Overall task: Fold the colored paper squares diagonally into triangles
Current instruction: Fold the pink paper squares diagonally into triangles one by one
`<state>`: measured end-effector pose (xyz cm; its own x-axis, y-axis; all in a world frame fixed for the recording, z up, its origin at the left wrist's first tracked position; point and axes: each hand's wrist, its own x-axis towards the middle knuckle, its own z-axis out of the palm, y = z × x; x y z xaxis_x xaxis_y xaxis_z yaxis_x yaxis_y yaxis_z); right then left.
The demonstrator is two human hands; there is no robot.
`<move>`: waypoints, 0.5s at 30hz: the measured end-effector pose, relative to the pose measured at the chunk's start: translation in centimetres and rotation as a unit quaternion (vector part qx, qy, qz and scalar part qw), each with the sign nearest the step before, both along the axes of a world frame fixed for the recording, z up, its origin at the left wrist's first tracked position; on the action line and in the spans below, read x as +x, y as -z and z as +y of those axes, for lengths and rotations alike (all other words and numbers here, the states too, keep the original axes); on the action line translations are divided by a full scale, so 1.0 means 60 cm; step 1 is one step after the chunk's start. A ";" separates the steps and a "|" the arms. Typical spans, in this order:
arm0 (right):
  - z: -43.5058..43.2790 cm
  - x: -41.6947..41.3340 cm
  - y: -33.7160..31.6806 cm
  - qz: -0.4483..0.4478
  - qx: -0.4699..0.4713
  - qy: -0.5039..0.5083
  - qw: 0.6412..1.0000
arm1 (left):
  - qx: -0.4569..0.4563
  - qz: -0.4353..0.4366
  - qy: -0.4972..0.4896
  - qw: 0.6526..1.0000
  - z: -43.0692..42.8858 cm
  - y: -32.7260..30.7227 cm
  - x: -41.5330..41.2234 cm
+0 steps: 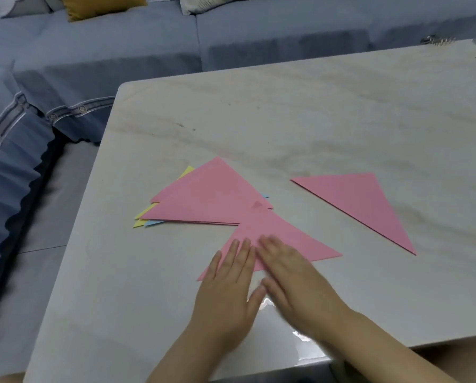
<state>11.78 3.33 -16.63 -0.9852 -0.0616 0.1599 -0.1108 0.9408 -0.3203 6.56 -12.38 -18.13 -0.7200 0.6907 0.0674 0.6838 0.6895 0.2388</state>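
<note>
A pink paper triangle [275,233] lies on the white marble table [314,120] in front of me. My left hand [228,288] lies flat with straight fingers on its lower left part. My right hand [294,275] presses flat on it beside the left, slightly blurred. Its top tip overlaps a pile of folded triangles [206,197], pink on top with yellow and blue edges showing beneath. Another pink triangle [361,200] lies alone to the right.
A blue-grey sofa [120,51] wraps around the table's far and left sides, with a mustard cushion [101,5] on it. Some metal objects [438,40] sit at the table's far right corner. The table's near edge runs just below my wrists.
</note>
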 end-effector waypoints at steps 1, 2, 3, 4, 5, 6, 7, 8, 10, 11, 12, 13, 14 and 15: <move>-0.006 0.006 0.002 -0.028 0.030 -0.025 0.999 | -0.004 0.000 0.004 1.000 -0.001 0.000 0.001; -0.008 0.013 0.003 -0.055 0.051 -0.036 0.997 | -0.007 0.002 0.008 1.000 -0.002 0.002 0.001; -0.006 0.019 0.005 -0.072 0.062 -0.041 0.995 | -0.012 0.006 0.010 1.000 -0.002 0.002 0.001; -0.002 0.024 0.005 -0.080 0.069 -0.044 0.993 | -0.017 0.008 0.010 1.000 -0.002 0.002 0.000; 0.005 0.030 0.006 -0.081 0.077 -0.047 0.993 | -0.022 0.009 0.009 1.000 -0.003 0.002 0.000; 0.010 0.035 0.007 -0.078 0.085 -0.046 0.992 | -0.027 0.010 0.009 1.000 -0.003 0.003 0.001; 0.015 0.039 0.006 -0.076 0.092 -0.042 0.992 | -0.030 0.012 0.008 0.999 -0.004 0.002 0.001; 0.019 0.043 0.005 -0.076 0.100 -0.036 0.991 | -0.034 0.015 0.006 0.999 -0.004 0.001 0.000; 0.028 0.050 0.003 -0.079 0.113 -0.021 0.990 | -0.039 0.019 0.006 0.999 -0.002 -0.001 0.000; 0.036 0.055 0.003 -0.082 0.116 -0.010 0.990 | -0.041 0.018 0.005 0.999 -0.002 -0.002 0.001; 0.047 0.061 0.002 -0.088 0.118 0.004 0.989 | -0.043 0.017 0.004 0.999 -0.002 -0.003 0.001; 0.060 0.068 0.002 -0.094 0.121 0.020 0.988 | -0.046 0.018 0.003 0.999 -0.002 -0.003 0.002; 0.074 0.076 0.001 -0.101 0.124 0.039 0.986 | -0.047 0.022 0.003 0.999 -0.002 -0.003 0.002; 0.087 0.084 0.000 -0.105 0.126 0.059 0.985 | -0.049 0.025 0.003 0.998 -0.001 -0.003 0.002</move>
<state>16.82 8.56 -16.60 -0.9976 0.0430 -0.0537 0.0472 0.9957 -0.0800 6.68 -12.46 -17.94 -0.7129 0.7003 0.0359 0.6978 0.7034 0.1356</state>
